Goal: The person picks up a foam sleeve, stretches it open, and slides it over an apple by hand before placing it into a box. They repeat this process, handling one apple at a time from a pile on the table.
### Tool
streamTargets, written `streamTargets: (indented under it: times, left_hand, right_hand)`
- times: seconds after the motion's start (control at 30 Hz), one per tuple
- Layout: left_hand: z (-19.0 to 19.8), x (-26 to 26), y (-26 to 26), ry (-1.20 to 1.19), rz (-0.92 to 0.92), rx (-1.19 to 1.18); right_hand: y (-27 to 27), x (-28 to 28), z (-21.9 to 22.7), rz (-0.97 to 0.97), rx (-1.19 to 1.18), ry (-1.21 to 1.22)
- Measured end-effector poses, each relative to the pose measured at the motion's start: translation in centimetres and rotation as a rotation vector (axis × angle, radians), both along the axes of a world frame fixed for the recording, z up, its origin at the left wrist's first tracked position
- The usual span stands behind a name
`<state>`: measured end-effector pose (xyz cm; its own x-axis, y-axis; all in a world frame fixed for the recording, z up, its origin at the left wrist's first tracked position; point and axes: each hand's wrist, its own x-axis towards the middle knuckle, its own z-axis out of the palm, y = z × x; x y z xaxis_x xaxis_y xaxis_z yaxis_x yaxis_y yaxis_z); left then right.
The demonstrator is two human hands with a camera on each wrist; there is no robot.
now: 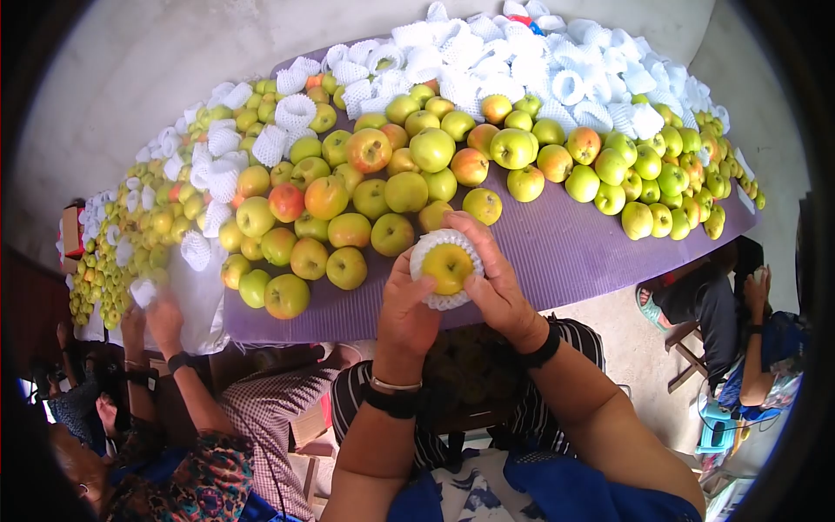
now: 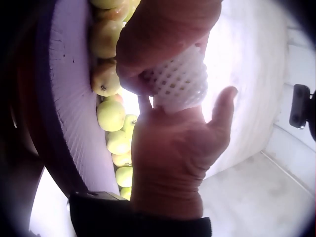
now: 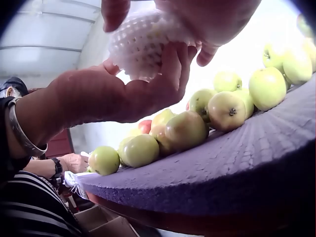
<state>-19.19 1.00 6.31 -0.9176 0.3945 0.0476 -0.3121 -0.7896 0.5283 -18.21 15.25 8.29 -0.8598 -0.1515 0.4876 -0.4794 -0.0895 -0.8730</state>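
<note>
A turquoise stool [image 1: 717, 414] stands near a wooden stool [image 1: 688, 375] (partly hidden).

My head cam looks fwd/down over the table [image 1: 565, 252]; L/R wrist cams, v. close, both catch the foam net [image 2: 182, 81].

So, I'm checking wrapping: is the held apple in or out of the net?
In: the white foam net rings the apple, one end showing.

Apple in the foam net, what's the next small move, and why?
Probably lower the apple onto the bare purple surface to its right in the head view: the foam net already surrounds its sides, and that patch has room.
</note>
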Motion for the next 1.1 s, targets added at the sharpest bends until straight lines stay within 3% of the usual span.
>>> streamTargets:
  times: [0.07,0.2,0.27,0.4,0.57,0.77,0.87,0.93,0.97,1.03,1.1]
  left_hand:
    - [-0.1,0.2,0.4,0.033,0.020,-0.054]
    - [-0.1,0.6,0.9,-0.014,0.079,-0.073]
    - [-0.2,0.6,0.9,-0.020,0.078,-0.069]
    - [-0.3,0.4,0.9,-0.013,0.072,-0.054]
    - [0.6,0.2,0.4,-0.033,0.134,-0.119]
    - [0.0,0.6,-0.6,0.066,0.044,-0.198]
    - [0.1,1.1,0.1,0.062,0.079,-0.146]
    - [0.1,1.5,0.0,-0.105,0.062,0.057]
    - [0.1,1.6,-0.1,-0.106,0.063,0.056]
    - [0.1,1.5,-0.6,0.008,0.001,0.275]
    - [0.1,1.3,-1.4,-0.019,0.000,0.269]
  right_hand:
    - [-0.4,-0.1,-0.7,-0.173,0.077,-0.023]
    - [-0.8,0.0,-1.0,-0.150,-0.078,-0.162]
    - [-0.9,0.1,-0.5,-0.054,-0.308,-0.293]
    - [-1.2,0.1,-0.9,-0.084,-0.290,-0.278]
    - [-1.5,0.0,-1.9,-0.203,-0.064,-0.045]
    - [-2.5,0.4,-1.7,-0.203,-0.158,-0.062]
    - [-2.9,0.5,-1.8,-0.263,-0.101,-0.002]
    - [-3.4,0.6,-2.1,-0.313,-0.024,0.032]
    - [-3.5,0.6,-2.1,-0.362,0.052,0.071]
    - [-3.3,0.1,-2.4,-0.408,0.165,0.190]
    - [-2.9,-0.3,-2.5,-0.452,0.279,0.309]
